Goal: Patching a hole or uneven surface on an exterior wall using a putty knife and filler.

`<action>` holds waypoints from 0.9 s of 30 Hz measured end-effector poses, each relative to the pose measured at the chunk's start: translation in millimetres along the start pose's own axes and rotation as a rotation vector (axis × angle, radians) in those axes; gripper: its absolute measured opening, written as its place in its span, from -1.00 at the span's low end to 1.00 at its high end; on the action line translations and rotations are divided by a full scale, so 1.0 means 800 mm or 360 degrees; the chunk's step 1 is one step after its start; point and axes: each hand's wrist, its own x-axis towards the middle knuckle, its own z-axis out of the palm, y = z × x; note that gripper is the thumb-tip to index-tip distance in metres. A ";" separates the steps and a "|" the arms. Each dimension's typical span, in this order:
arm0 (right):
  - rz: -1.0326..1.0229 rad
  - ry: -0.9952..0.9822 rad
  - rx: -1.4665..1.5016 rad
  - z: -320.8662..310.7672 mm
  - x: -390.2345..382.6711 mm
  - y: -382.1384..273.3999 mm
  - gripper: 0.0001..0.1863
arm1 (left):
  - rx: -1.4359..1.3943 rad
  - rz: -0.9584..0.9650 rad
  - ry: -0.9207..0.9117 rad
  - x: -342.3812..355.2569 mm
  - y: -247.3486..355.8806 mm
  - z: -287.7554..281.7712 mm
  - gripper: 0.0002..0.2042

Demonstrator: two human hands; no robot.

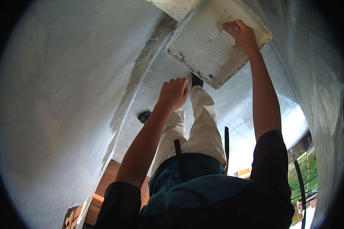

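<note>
At the far right, my right hand (pixel 245 36) is closed on a reddish-brown piece (pixel 230 27), its kind unclear. The hand is over a large whitish tray (pixel 233 70) with a ribbed bottom and stained, chipped-looking rims. A pale rounded patch (pixel 227 38) shows just under the fingers, and I cannot make out what it is. Nearer to me and to the left, my left hand (pixel 174 93) hangs apart from the tray, its fingers curled together. Nothing shows in it, though the palm is turned away.
A tall grey-white wall (pixel 68 87) rises on the left. Translucent sheeting (pixel 313 76) hangs on the right. A dark crumpled thing (pixel 143 117) lies on the tiled floor (pixel 237 95) near the wall base. My legs (pixel 202 133) stand close to the tray; dark straps (pixel 226 145) dangle at my waist.
</note>
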 end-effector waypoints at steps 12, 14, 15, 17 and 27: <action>0.0078 -0.0181 0.0217 0.038 -0.039 -0.021 -0.61 | -0.0007 -0.0108 -0.0147 -0.020 -0.006 -0.001 -0.76; 0.0107 -0.0220 0.0262 0.047 -0.051 -0.023 -0.61 | -0.0016 -0.0122 -0.0141 -0.023 -0.008 0.000 -0.76; 0.0092 -0.0214 0.0297 0.054 -0.058 -0.022 -0.60 | -0.0017 -0.0121 -0.0135 -0.024 -0.008 -0.001 -0.76; 0.0071 -0.0207 0.0335 0.067 -0.073 -0.024 -0.59 | -0.0012 -0.0144 -0.0122 -0.027 -0.009 -0.002 -0.76; 0.0078 -0.0167 0.0391 0.108 -0.127 -0.067 -0.59 | -0.0021 -0.0174 0.0022 -0.051 -0.022 0.013 -0.79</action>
